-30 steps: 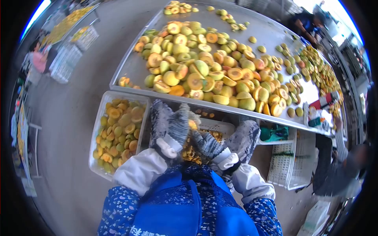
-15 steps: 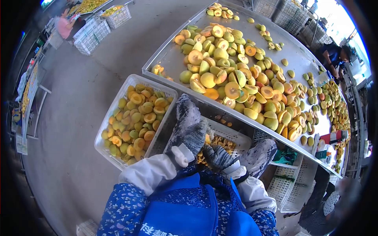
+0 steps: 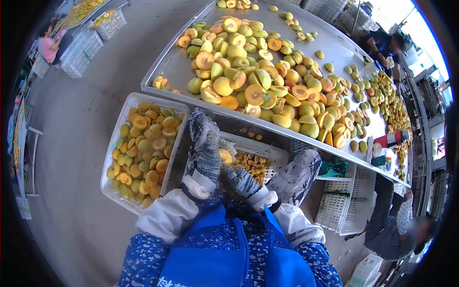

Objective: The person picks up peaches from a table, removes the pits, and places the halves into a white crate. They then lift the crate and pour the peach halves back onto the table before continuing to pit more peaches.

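Our right hand (image 3: pixel 242 181) meets a fruit piece (image 3: pixel 225 156); how open its fingers are we cannot tell. Our left hand (image 3: pixel 207 155) curls its fingers around the piece, near the left end of the scrap crate (image 3: pixel 279 155). Beyond, fruit halves (image 3: pixel 253 95) lie heaped on the bench (image 3: pixel 171 67).

A fruit-processing workshop with a bare grey floor (image 3: pixel 71 158). A large metal table (image 3: pixel 330 40) is heaped with halved yellow-green fruit (image 3: pixel 253 94), and a white plastic crate (image 3: pixel 160 101) of halves stands at its near left. At far left, a person in pink (image 3: pixel 49 49) sits beside more crates (image 3: pixel 82 55) and another fruit-covered table (image 3: pixel 83 12). A person in dark clothing (image 3: pixel 380 48) is at far right.
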Tool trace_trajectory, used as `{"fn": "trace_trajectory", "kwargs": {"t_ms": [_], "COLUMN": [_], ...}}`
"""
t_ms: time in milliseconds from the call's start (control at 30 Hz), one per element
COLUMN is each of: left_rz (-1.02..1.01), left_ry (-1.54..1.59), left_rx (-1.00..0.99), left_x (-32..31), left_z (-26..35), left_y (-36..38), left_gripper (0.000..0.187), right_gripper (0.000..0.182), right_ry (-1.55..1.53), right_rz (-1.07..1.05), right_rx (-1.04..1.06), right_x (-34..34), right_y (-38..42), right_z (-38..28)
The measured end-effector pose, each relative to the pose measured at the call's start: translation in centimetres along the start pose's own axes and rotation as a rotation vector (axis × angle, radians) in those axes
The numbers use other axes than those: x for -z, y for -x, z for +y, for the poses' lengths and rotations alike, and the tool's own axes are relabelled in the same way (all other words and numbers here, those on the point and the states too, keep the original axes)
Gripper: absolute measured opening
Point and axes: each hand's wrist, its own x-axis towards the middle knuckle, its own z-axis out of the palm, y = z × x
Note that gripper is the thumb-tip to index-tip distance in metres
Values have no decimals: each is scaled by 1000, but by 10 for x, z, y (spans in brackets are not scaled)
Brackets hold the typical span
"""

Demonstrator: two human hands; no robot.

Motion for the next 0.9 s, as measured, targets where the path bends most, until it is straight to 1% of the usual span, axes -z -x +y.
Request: {"fn": "trace_trajectory", "kwargs": {"t_ms": [33, 100, 133, 167, 200, 233, 267, 300, 333, 367, 400, 433, 467, 500, 533, 567, 600, 633, 667, 700, 767, 800, 833, 867, 900], "left_rz": [-5, -42, -61, -79, -96, -98, 16, 137, -5, 19, 185, 344, 128, -97, 62, 231, 241, 426, 587, 596, 709, 577, 457, 329, 207], "left_ry": [-4, -51, -77, -100, -119, -121, -97, -69, 151, 883, 590, 293, 156, 18, -61, -135, -128, -994, -1867, -1865, -1985, -1999, -2003, -2071, -2088], "left_rx": [6, -74, -113, -156, -213, -227, -259, -286, 126, 139, 69, -1, -129, -256, -274, -284, -287, -275, -219, -230, -1079, -968, -856, -522, -188], "left_x": [1, 4, 6, 7, 6, 3, -1, -3, 12, 85, 82, 78, 155, 218, 191, 162, 166, 174, 170, 160, 100, 78, 55, 32, 12], "left_z": [-1, -6, -9, -11, -11, -12, -15, -17, -9, -94, -53, -9, -7, -6, 30, 65, 74, 88, 103, 104, 97, 87, 81, 80, 81], "left_y": [0, -3, -5, -7, -13, -17, -21, -21, -21, -83, -70, -55, -88, -125, -118, -109, -119, -131, -136, -138, -121, -123, -126, -131, -135], "left_gripper": [50, 48, 47, 45, 44, 44, 42, 41, 41, 48, 39, 32, 38, 44, 46, 49, 49, 56, 64, 64, 52, 52, 53, 53, 52], "right_gripper": [27, 21, 21, 21, 22, 24, 25, 27, 29, 32, 40, 40, 39, 40, 39, 39, 38, 37, 34, 34, 33, 28, 28, 28, 37], "right_ry": [1, -238, 24, 22, -501, -1026, -1454, -1885, -2195, -2498, -1969, -1975, -1640, -1292, -1587, -1583, -1304, -1017, -1185, -1184, -401, -394, -391, -85, 208], "right_rz": [6, -331, -312, -305, -105, 107, 215, 319, 230, 132, 98, 94, 92, 98, 4, 0, 184, 356, 305, 302, 161, 106, 75, 130, 185], "right_rx": [-7, -502, -143, -144, -447, -735, -813, -883, -750, -584, -515, -506, -682, -826, -813, -816, -838, -830, -1088, -1075, -518, -472, -460, -191, 100], "right_x": [13, 47, 41, 35, 25, 16, 9, 2, -2, -7, -14, -12, -6, 4, 19, 7, -14, -27, -14, -14, -19, -14, -18, -25, -27], "right_y": [-7, -25, -15, -9, -4, -2, -5, -7, -8, -7, 1, 7, 12, 12, 12, 16, 23, 27, 17, 17, 30, 31, 36, 43, 44], "right_z": [-11, -43, -18, -20, -24, -28, -30, -31, -32, -34, -32, -30, -26, -21, -21, -12, 1, 17, 5, 9, 13, 12, 20, 36, 47]}}
